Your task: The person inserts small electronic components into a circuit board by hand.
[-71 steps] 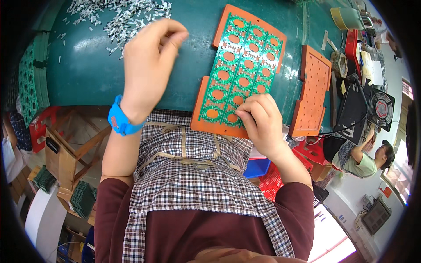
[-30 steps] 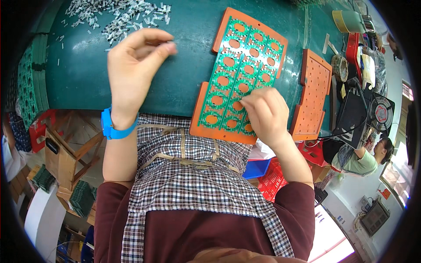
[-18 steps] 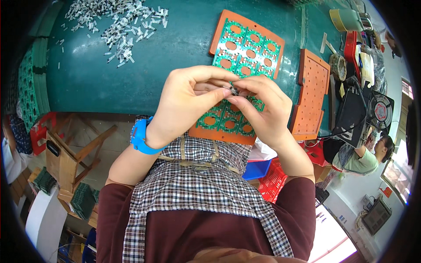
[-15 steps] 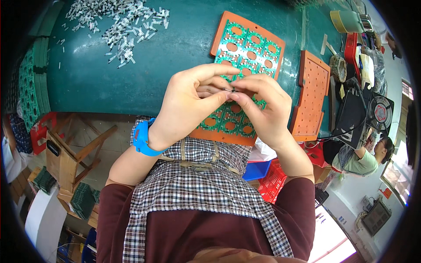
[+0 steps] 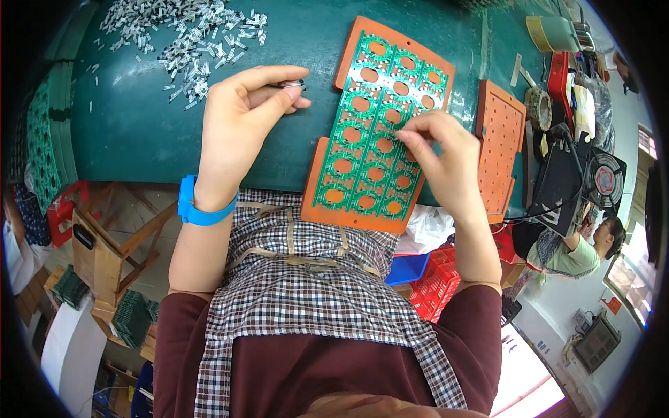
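A green circuit board panel (image 5: 369, 132) with round holes lies on an orange carrier tray (image 5: 327, 209) at the edge of the green table (image 5: 139, 132). My right hand (image 5: 442, 164) rests on the panel's right side, its fingertips pinched on a tiny part that I cannot make out. My left hand (image 5: 240, 122) hovers over the table left of the tray, pinching a few small grey components (image 5: 291, 84) between thumb and fingers. A blue wristband (image 5: 198, 209) sits on that wrist.
A heap of small white-grey components (image 5: 188, 35) lies at the table's far left. A second orange tray (image 5: 502, 153) sits right of the first. Green panels (image 5: 42, 146) are stacked at the left edge. Tools, a fan (image 5: 606, 181) and another person (image 5: 578, 251) are at the right.
My hands were together over the panel half a second ago; my left hand has since moved left and up with the components, while my right hand has stayed on the panel's right side.
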A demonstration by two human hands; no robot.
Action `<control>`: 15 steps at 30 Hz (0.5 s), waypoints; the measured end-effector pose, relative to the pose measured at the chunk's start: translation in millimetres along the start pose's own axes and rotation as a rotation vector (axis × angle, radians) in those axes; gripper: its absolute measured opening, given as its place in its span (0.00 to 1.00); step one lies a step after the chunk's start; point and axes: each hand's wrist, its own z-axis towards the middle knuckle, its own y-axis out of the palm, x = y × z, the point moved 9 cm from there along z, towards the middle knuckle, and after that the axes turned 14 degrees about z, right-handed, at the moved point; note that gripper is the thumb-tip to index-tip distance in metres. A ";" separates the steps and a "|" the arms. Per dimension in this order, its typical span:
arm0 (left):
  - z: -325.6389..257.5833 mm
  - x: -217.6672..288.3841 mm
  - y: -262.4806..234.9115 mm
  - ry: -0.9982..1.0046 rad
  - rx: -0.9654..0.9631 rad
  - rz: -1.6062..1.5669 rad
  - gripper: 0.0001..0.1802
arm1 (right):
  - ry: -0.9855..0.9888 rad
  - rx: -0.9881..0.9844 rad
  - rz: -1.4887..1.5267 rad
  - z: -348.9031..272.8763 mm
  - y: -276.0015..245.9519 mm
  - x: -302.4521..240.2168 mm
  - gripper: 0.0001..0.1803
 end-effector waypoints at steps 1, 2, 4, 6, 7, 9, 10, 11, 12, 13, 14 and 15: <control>0.6 -0.5 -0.7 -0.003 0.005 -0.007 0.12 | -0.249 -0.019 -0.197 1.1 4.8 -17.7 0.07; 0.8 -0.6 -1.1 -0.006 0.009 -0.013 0.11 | -0.497 -0.038 -0.395 -4.0 13.4 -34.3 0.07; 0.0 -1.5 0.9 -0.017 -0.014 -0.003 0.10 | -0.502 -0.053 -0.327 -1.3 16.0 -32.6 0.07; -0.1 -1.6 3.8 -0.024 -0.041 0.005 0.09 | -0.477 -0.082 -0.288 0.4 17.5 -29.2 0.07; 0.3 -0.9 6.7 -0.020 -0.067 0.008 0.08 | -0.476 -0.080 -0.289 1.2 16.5 -29.5 0.07; -0.2 0.2 11.3 -0.016 -0.091 0.012 0.08 | -0.436 -0.107 -0.287 4.0 16.6 -26.4 0.07; -1.4 0.1 13.1 -0.018 -0.086 -0.010 0.08 | -0.437 -0.108 -0.287 4.5 16.9 -25.6 0.07; -2.5 0.3 14.2 -0.020 -0.080 -0.031 0.08 | -0.452 -0.114 -0.299 4.1 18.4 -25.1 0.07; -2.9 1.1 14.9 -0.020 -0.081 -0.032 0.08 | -0.465 -0.117 -0.312 3.1 19.6 -24.9 0.07; -3.4 1.6 16.9 -0.024 -0.099 -0.052 0.08 | -0.465 -0.116 -0.312 2.9 20.0 -24.4 0.07; -3.9 2.2 18.8 -0.029 -0.117 -0.072 0.08 | -0.460 -0.102 -0.305 3.0 19.2 -24.0 0.07; -4.7 3.1 19.3 -0.029 -0.116 -0.072 0.08 | -0.455 -0.089 -0.298 3.0 18.2 -23.9 0.08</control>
